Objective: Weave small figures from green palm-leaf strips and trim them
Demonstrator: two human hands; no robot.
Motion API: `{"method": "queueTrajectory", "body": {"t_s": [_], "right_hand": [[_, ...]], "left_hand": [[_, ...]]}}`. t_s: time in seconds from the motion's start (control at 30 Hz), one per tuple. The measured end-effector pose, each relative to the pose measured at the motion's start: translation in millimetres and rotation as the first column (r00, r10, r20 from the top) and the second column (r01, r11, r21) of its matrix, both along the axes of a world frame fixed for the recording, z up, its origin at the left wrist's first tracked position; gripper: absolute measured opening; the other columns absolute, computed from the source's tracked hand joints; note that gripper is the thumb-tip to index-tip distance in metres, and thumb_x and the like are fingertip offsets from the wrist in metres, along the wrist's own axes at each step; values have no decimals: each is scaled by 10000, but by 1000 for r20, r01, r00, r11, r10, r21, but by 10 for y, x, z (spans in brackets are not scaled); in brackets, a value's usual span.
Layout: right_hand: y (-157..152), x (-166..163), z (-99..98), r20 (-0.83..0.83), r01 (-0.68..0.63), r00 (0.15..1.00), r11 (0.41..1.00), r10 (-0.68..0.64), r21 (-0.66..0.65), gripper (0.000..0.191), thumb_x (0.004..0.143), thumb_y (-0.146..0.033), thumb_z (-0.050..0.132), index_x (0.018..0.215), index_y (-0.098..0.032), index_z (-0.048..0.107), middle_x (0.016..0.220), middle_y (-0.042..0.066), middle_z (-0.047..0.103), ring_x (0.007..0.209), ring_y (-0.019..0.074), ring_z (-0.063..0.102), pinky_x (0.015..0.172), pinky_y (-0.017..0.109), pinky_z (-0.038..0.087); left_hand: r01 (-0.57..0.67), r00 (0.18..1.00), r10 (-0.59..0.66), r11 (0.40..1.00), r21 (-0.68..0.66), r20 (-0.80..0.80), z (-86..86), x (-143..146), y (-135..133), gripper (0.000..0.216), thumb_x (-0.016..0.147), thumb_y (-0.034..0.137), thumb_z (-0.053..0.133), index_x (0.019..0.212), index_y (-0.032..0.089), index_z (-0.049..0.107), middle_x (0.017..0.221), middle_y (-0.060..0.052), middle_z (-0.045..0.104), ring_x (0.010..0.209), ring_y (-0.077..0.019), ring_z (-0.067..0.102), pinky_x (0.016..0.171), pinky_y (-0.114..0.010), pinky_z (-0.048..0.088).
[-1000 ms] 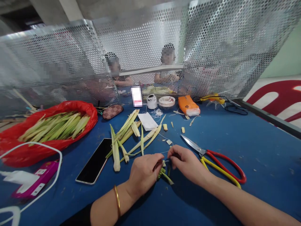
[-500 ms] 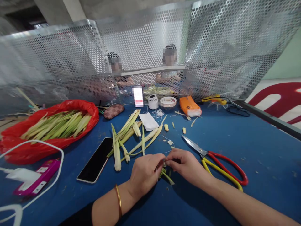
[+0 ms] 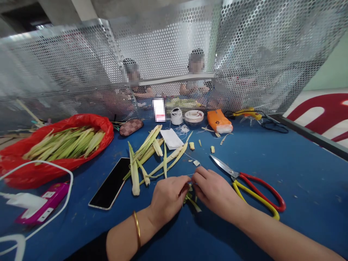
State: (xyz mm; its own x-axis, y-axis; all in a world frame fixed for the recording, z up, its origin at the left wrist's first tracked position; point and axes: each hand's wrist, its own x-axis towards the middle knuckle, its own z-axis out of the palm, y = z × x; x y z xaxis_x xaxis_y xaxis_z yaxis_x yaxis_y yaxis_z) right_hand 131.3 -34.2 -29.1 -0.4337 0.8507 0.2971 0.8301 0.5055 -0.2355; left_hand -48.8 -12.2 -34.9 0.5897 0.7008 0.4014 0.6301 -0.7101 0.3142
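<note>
Head view: left hand (image 3: 168,194) is low at centre, fingers curled, thumb and forefinger pressed together over a small green bundle of plant stalks (image 3: 190,198); its flat, cut ends poke out between the hands. Right hand (image 3: 210,188) sits just beside, fingers bent inward, tips by the left thumb — cannot tell what they pinch.

Room: matte blue tabletop (image 3: 307,192) runs right of the red-and-yellow-handled steel scissors (image 3: 236,175) to a dark straight edge strip (image 3: 312,136). Far side stops at a perforated grey metal screen (image 3: 168,47). Left is tighter: flat black glossy phone (image 3: 110,185), purple plastic power strip (image 3: 53,197), crinkled red plastic bag (image 3: 107,127) of ribbed, fibrous green husks (image 3: 67,143).

Ahead of the hands: long pale-green tapering husk strips (image 3: 134,177), crossed and overlapping — a flat white paper sheet (image 3: 172,139) near them, tangled thin white thread (image 3: 185,129) behind, then a soft orange tissue pack (image 3: 217,120).
</note>
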Motion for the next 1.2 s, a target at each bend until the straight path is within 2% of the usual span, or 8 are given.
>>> {"method": "queueTrajectory", "body": {"t_s": [0.1,0.3,0.43,0.6,0.87,0.97,1.1,1.2], "right_hand": [[-9,35,8,5,46,999,998,-46,-35,167,800,-53,465,810,-172,582,833,62,565,660,173,512,610,298,377],[16,50,-40,-471,-16,861,915,-192,-403,213,785,-137,556,967,-227,619,943,18,579,623,114,557,593,245,446],[34,44,-33,-468,-44,874,938,-131,-344,160,790,-97,528,731,-212,620,802,6,572,706,142,564,638,252,434],[45,74,-48,-477,-52,867,924,-146,-378,142,793,-122,522,686,-207,558,740,-8,554,685,144,537,624,257,419],[50,61,-65,-722,-196,545,772,-427,-605,66,808,-205,497,864,-197,531,880,10,610,581,107,583,551,251,456],[38,36,-43,-684,-136,619,806,-385,-577,238,804,-255,569,1039,-215,561,953,27,607,636,124,591,583,265,481],[33,8,-65,-536,-72,827,912,-172,-404,108,798,-135,572,777,-205,652,794,18,596,736,151,584,666,265,453],[21,4,-75,-459,-43,882,949,-112,-313,173,813,-86,523,714,-199,607,742,6,560,693,141,564,626,246,426]], "left_hand": [[-3,1000,3,1000,1,11,-2,-9,0,175,879,179,480,947,214,637,788,-8,714,716,-163,669,644,-242,473],[8,999,-8,1000,8,33,-11,-17,9,163,867,172,504,956,217,632,811,-4,721,724,-151,670,656,-234,470],[4,1000,-4,1000,-17,11,-3,-7,7,154,872,176,498,908,220,642,751,4,704,689,-146,661,619,-231,452],[10,1000,-9,999,-39,26,21,-4,18,157,848,158,522,935,219,638,779,7,714,705,-144,668,639,-225,455],[-3,999,8,995,-98,50,33,-18,18,145,818,160,569,936,215,633,789,12,723,732,-159,678,656,-235,470],[9,998,-3,995,-103,57,26,-21,11,154,817,152,577,945,216,635,807,11,723,740,-159,678,663,-237,466],[10,998,-4,994,-106,58,20,-15,8,146,826,158,577,944,219,638,793,11,717,735,-155,671,655,-232,453],[4,999,1,994,-113,41,14,-15,13,138,830,166,577,941,221,637,794,14,712,739,-153,664,652,-229,441]]}}
